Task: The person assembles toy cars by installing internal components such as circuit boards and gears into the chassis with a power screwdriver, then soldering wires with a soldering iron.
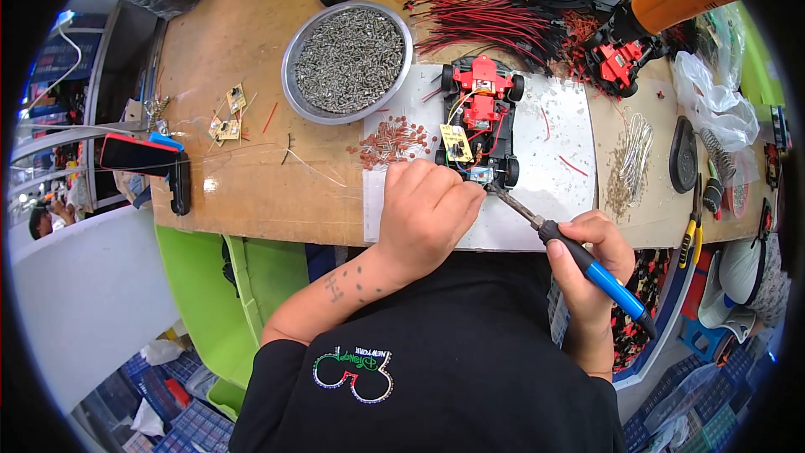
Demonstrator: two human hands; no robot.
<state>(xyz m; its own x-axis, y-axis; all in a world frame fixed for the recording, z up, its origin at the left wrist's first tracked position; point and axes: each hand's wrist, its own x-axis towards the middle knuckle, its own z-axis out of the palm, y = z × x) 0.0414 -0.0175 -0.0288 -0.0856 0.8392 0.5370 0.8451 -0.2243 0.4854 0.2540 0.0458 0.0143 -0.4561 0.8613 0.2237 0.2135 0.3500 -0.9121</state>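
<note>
A toy car chassis (pixel 501 138), black with red parts, lies on a white sheet in front of me. A small yellowish circuit board (pixel 455 144) rests on its left side, with thin wires running over the chassis. My left hand (pixel 428 210) is closed in a pinch at the near end of the chassis; whatever its fingertips hold is hidden. My right hand (pixel 594 264) grips a blue and black soldering iron (pixel 616 287). The iron's metal tip points up and left and reaches the near end of the chassis, beside my left fingertips.
A metal bowl (pixel 348 63) of small metal pieces stands behind my left hand, near a pile of small reddish-brown components (pixel 396 143). Red and black wires (pixel 495 21) lie at the back. Solder wire (pixel 637 151), another red chassis (pixel 619 63) and pliers (pixel 691 231) are to the right.
</note>
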